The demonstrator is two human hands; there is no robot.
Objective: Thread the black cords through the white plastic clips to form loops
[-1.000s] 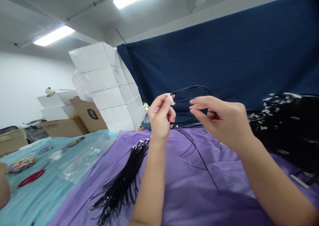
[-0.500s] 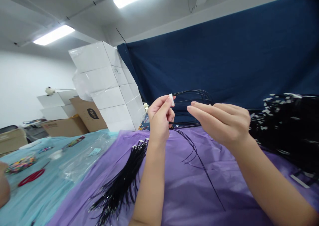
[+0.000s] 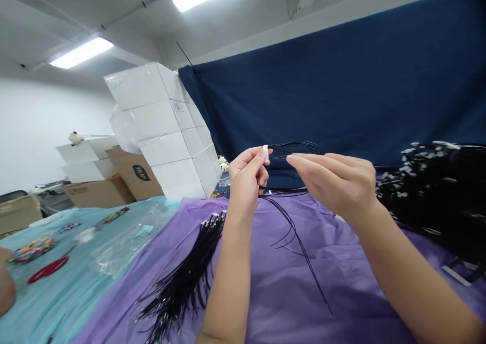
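Observation:
My left hand (image 3: 245, 179) is closed, its thumb and forefinger pinching a small white piece (image 3: 266, 154) at the end of a bundle of thin black cords (image 3: 294, 144). The bundle loops right behind my other hand and comes back through my left fingers. Loose cord ends (image 3: 299, 243) hang below over the purple cloth. My right hand (image 3: 336, 184) is closed too, fingertips pressed together just right of the white piece. A fine dark strand (image 3: 280, 157) shows between its fingertips and the white piece, seemingly one cord; most of its grip is hidden.
Under my left forearm lies a bunch of black cords (image 3: 190, 268) with white ends. A larger black heap with white tips (image 3: 436, 197) is at the right. White boxes (image 3: 170, 146) stand stacked behind. On blue cloth lie a plastic bag (image 3: 125, 248), red cord (image 3: 49, 269) and another person's arm (image 3: 5, 283).
My left hand and the white piece have shifted slightly right. My right fingertips have lowered and closed together, with a strand now visible at them. The hanging cord ends have swung a little left.

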